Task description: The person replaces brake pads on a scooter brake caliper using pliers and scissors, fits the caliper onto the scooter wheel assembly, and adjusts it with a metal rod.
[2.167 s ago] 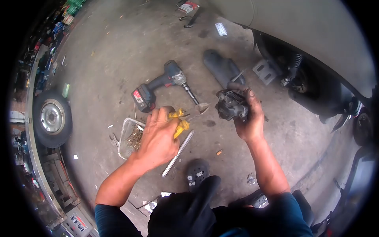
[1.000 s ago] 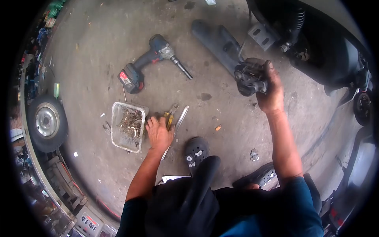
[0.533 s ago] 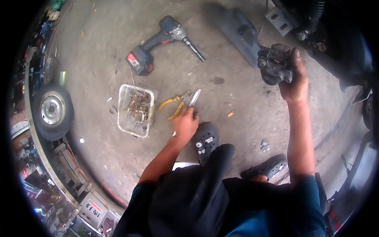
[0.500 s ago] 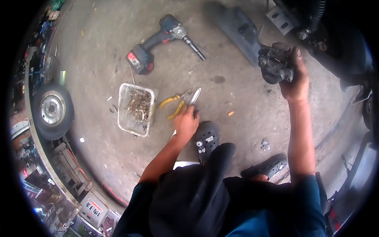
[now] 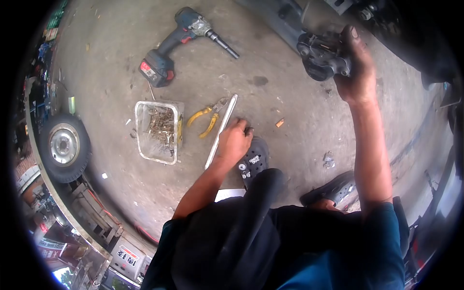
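My right hand [image 5: 358, 72] is wrapped round a dark brake caliper [image 5: 321, 55], held up over the floor at the upper right. Low over the floor, just right of a long silver tool [image 5: 222, 130], is my left hand [image 5: 235, 140], its fingers curled; what they hold, if anything, is hidden. Yellow-handled pliers [image 5: 209, 117] lie to the left of the silver tool. A clear plastic tub [image 5: 138, 126] of small metal parts stands further left. The cordless impact wrench [image 5: 179, 41] rests on the floor above the tub.
A wheel with a tyre [image 5: 64, 147] lies at the far left beside a metal frame. Dark vehicle parts [image 5: 411, 43] fill the upper right. My shoe [image 5: 253, 162] is just below my left hand. An orange scrap [image 5: 280, 123] lies on the floor.
The yellow pliers have been let go and lie on the floor. My left hand has moved down to the silver tool, then to its right side. The caliper remains in my right hand.
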A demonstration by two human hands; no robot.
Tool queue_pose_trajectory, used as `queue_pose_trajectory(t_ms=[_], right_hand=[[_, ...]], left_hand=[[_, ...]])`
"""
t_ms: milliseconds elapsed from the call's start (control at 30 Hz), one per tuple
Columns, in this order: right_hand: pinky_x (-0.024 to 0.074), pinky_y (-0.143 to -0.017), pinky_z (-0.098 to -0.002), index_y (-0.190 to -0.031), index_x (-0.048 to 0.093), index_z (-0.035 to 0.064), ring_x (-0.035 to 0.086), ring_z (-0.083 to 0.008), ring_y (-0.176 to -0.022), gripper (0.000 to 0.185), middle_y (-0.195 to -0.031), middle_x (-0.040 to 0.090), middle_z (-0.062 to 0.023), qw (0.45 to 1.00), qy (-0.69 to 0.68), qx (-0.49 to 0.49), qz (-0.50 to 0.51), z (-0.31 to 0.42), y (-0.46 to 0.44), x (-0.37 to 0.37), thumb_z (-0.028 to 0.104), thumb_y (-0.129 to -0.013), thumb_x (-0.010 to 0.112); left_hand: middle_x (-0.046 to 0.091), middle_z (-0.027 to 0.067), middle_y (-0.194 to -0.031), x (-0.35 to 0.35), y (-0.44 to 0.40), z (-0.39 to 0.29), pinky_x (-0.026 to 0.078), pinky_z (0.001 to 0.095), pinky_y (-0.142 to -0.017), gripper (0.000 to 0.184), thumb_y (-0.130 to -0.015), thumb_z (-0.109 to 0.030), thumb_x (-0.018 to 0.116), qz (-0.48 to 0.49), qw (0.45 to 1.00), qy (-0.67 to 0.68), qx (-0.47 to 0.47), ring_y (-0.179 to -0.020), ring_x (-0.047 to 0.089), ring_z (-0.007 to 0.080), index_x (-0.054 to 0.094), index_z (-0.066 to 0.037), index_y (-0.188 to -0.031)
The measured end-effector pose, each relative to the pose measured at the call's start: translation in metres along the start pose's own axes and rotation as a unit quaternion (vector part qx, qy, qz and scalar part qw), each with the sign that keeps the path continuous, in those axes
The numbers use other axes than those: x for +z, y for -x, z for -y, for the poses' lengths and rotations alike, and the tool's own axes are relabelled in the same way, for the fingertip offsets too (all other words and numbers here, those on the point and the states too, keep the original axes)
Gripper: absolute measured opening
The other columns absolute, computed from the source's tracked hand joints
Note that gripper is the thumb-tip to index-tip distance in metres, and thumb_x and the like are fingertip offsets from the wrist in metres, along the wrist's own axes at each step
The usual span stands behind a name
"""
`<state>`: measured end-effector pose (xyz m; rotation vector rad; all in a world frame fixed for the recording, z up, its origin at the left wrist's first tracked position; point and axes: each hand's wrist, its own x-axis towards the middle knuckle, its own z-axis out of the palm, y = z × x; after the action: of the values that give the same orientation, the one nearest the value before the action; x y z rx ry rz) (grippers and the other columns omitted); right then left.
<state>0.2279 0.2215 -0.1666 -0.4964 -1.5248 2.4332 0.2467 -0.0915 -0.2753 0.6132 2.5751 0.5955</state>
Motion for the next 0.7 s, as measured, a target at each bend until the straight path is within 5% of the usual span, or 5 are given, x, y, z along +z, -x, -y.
queue_pose_trajectory(t_ms=[200, 267, 433, 633, 700], right_hand=[[0.0496, -0.09, -0.0353, -0.123, 0.057, -0.0028, 0.064, -0.0248, -0.101, 0.059, -0.111, 0.066, -0.0163, 0.999, 0.039, -0.011, 0.029, -0.013, -0.001, -0.008, 0.05, -0.098, 0.048], [0.0494, -0.09, -0.0353, -0.123, 0.056, -0.0029, 0.064, -0.0249, -0.101, 0.06, -0.11, 0.066, -0.0164, 0.999, 0.045, -0.013, 0.019, -0.017, -0.001, -0.008, 0.051, -0.098, 0.048], [0.0471, -0.087, -0.0301, -0.115, 0.061, -0.0023, 0.063, -0.0195, -0.094, 0.055, -0.102, 0.068, -0.0127, 0.999, 0.025, -0.002, 0.027, -0.018, -0.002, 0.0, 0.048, -0.093, 0.058], [0.046, -0.087, -0.0296, -0.112, 0.062, -0.0012, 0.062, -0.0172, -0.094, 0.045, -0.1, 0.068, -0.0082, 1.0, 0.007, -0.01, 0.009, -0.018, -0.007, -0.002, 0.04, -0.092, 0.061], [0.0472, -0.089, -0.0311, -0.115, 0.06, -0.0021, 0.063, -0.0194, -0.097, 0.05, -0.104, 0.067, -0.0113, 0.999, 0.025, -0.007, 0.031, -0.018, -0.006, -0.005, 0.043, -0.094, 0.057]], left_hand=[[0.064, 0.0149, -0.098, -0.011, 0.006, 0.004, 0.053, 0.0466, -0.072, 0.019, -0.083, -0.022, 0.07, 0.01, 1.0, -0.006, 0.002, -0.083, 0.065, 0.038, 0.063, -0.006, -0.091], [0.064, 0.0171, -0.105, -0.014, 0.003, -0.012, 0.054, 0.0441, -0.075, 0.032, -0.086, -0.032, 0.067, 0.095, 0.989, -0.112, -0.012, -0.084, 0.067, 0.034, 0.065, -0.002, -0.095], [0.07, 0.0163, -0.087, -0.012, -0.025, -0.046, 0.054, 0.0443, -0.075, 0.028, -0.086, -0.029, 0.065, 0.255, 0.956, -0.144, -0.009, -0.083, 0.069, 0.0333, 0.071, -0.002, -0.087], [0.068, 0.0174, -0.079, 0.021, -0.025, -0.01, 0.052, 0.0464, -0.068, 0.02, -0.083, -0.024, 0.069, -0.019, 0.999, 0.044, -0.01, -0.074, 0.064, 0.0414, 0.067, -0.004, -0.083], [0.063, 0.0107, -0.066, 0.002, -0.028, -0.003, 0.046, 0.0363, -0.06, 0.019, -0.087, -0.019, 0.068, -0.01, 0.949, 0.283, -0.142, -0.058, 0.056, 0.0207, 0.066, -0.001, -0.086]])
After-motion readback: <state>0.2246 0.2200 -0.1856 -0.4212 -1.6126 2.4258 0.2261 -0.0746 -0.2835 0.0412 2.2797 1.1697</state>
